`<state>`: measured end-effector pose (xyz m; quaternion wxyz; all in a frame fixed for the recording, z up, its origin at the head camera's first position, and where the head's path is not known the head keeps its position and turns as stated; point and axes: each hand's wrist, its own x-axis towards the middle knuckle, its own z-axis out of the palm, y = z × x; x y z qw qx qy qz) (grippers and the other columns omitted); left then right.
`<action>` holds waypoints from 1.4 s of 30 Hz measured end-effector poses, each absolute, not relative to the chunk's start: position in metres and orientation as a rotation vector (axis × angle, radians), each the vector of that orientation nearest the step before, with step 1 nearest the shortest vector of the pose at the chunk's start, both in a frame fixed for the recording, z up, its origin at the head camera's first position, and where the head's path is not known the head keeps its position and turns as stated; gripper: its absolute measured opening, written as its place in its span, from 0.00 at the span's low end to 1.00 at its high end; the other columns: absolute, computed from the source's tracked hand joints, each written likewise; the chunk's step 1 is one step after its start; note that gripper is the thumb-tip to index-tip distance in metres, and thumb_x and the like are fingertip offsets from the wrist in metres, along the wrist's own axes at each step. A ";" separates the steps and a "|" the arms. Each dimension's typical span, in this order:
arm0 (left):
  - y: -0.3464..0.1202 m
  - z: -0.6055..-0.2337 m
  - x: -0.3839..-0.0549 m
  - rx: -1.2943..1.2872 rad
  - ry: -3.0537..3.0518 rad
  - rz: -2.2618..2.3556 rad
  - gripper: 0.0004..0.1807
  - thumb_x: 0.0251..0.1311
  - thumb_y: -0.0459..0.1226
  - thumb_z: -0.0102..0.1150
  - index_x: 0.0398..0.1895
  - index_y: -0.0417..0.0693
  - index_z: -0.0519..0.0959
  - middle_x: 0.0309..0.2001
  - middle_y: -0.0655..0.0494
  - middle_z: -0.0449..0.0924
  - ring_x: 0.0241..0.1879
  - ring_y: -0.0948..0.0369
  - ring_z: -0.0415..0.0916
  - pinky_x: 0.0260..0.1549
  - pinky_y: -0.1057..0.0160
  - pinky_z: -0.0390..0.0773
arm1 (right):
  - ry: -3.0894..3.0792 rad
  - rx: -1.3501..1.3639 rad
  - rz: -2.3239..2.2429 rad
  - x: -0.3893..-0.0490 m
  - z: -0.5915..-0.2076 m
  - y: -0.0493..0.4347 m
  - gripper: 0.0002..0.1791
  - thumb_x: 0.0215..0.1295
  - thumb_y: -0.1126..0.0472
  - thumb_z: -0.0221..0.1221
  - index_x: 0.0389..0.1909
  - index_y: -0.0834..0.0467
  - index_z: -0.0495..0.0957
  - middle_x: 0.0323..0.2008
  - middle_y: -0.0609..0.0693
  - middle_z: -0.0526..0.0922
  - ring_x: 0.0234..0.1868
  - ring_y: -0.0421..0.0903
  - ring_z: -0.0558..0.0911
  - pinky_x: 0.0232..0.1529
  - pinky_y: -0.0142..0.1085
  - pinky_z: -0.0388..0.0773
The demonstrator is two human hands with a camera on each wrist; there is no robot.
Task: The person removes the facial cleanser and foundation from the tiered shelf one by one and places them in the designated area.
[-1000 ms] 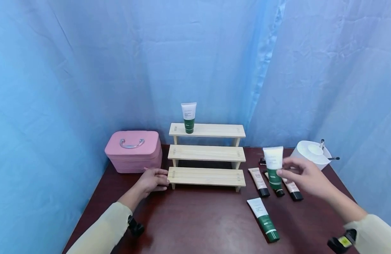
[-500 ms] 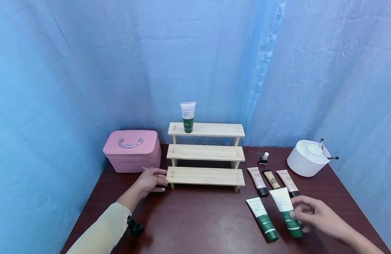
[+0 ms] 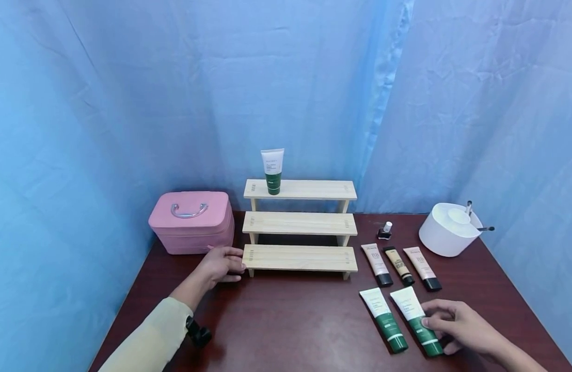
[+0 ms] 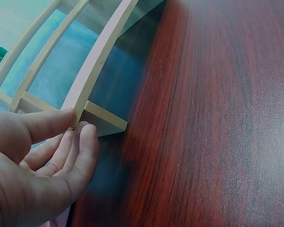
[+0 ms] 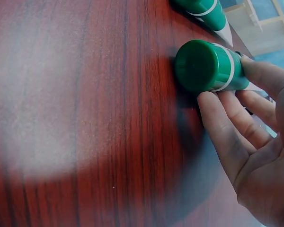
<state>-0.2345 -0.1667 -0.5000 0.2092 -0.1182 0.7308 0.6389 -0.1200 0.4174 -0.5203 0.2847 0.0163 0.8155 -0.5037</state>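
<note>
My right hand (image 3: 462, 325) holds a white-and-green squeeze tube (image 3: 416, 321) low at the table's right, thumb on one side and fingers on the other. The right wrist view shows its green cap (image 5: 196, 66) close to the tabletop. Beside it lies a matching tube (image 3: 383, 320). My left hand (image 3: 221, 264) pinches the left end of the lowest step of a three-step wooden rack (image 3: 300, 257); in the left wrist view the thumb (image 4: 52, 124) lies against that end. A third white-and-green tube (image 3: 272, 173) stands upright on the top step, toward its left.
A pink case (image 3: 191, 222) stands left of the rack. On the right lie two BB cream tubes (image 3: 377, 264) with a gold-and-black tube (image 3: 399, 265) between them. Behind are a nail polish bottle (image 3: 385, 231) and a white brush holder (image 3: 448, 232).
My right hand has brought its tube from above the cosmetics down toward the table, beside the matching tube, tilting it from upright to lying. My left hand stays at the rack.
</note>
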 end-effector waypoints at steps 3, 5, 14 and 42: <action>-0.166 -0.499 -0.235 -0.344 2.036 1.773 0.27 0.61 0.21 0.62 0.64 0.33 0.73 0.46 0.42 0.81 0.37 0.57 0.83 0.36 0.56 0.90 | 2.174 0.027 -1.350 -0.121 -0.521 0.416 0.34 0.73 0.51 0.62 0.67 0.71 0.69 0.34 0.55 0.85 0.32 0.47 0.82 0.28 0.53 0.88; -0.166 -0.499 -0.235 -0.338 2.032 1.774 0.27 0.61 0.21 0.62 0.64 0.32 0.72 0.46 0.42 0.81 0.37 0.57 0.83 0.36 0.56 0.90 | 2.182 0.024 -1.343 -0.121 -0.521 0.415 0.33 0.73 0.51 0.62 0.67 0.71 0.69 0.32 0.54 0.84 0.31 0.47 0.82 0.27 0.52 0.88; -0.165 -0.498 -0.235 -0.328 2.029 1.781 0.27 0.60 0.20 0.62 0.64 0.31 0.72 0.46 0.41 0.81 0.37 0.57 0.82 0.34 0.56 0.90 | 2.222 0.064 -1.288 -0.123 -0.522 0.416 0.32 0.73 0.51 0.61 0.66 0.70 0.72 0.32 0.53 0.84 0.32 0.48 0.82 0.26 0.51 0.88; -0.165 -0.497 -0.236 -0.359 2.023 1.765 0.26 0.61 0.20 0.61 0.64 0.33 0.72 0.46 0.41 0.82 0.37 0.56 0.83 0.35 0.56 0.91 | 2.361 -0.138 -1.201 -0.138 -0.493 0.418 0.28 0.75 0.54 0.60 0.63 0.72 0.72 0.40 0.60 0.86 0.35 0.46 0.84 0.27 0.45 0.87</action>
